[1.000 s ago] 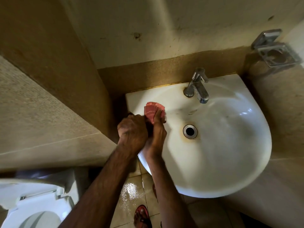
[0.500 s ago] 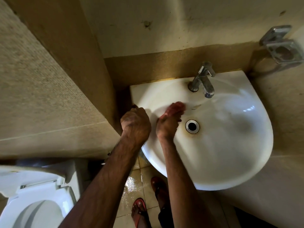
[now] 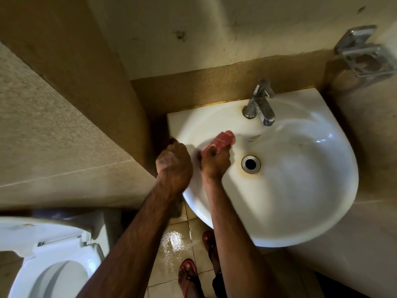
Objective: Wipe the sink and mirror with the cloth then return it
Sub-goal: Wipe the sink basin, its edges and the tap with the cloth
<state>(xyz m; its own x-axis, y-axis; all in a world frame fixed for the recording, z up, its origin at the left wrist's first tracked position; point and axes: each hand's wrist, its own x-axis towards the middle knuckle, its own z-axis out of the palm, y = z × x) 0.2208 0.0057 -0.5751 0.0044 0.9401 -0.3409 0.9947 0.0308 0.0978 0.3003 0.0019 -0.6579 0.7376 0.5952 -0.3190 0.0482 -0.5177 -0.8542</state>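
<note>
A white corner sink (image 3: 300,201) with a round drain (image 3: 250,164) fills the middle right of the view. My right hand (image 3: 214,163) holds a folded red cloth (image 3: 221,141) against the inner left wall of the basin, just left of the drain. My left hand (image 3: 173,163) grips the sink's left rim, fingers curled over the edge. No mirror is in view.
A chrome tap (image 3: 261,104) stands at the sink's back. A metal soap holder (image 3: 365,54) juts from the right wall. A toilet (image 3: 49,261) sits at lower left. The wet tiled floor (image 3: 176,244) and my red sandals (image 3: 189,276) show below the sink.
The right hand has swept the cloth around the basin's left wall, toward the drain and back up a little. The left hand has stayed on the rim. The view has shifted slightly.
</note>
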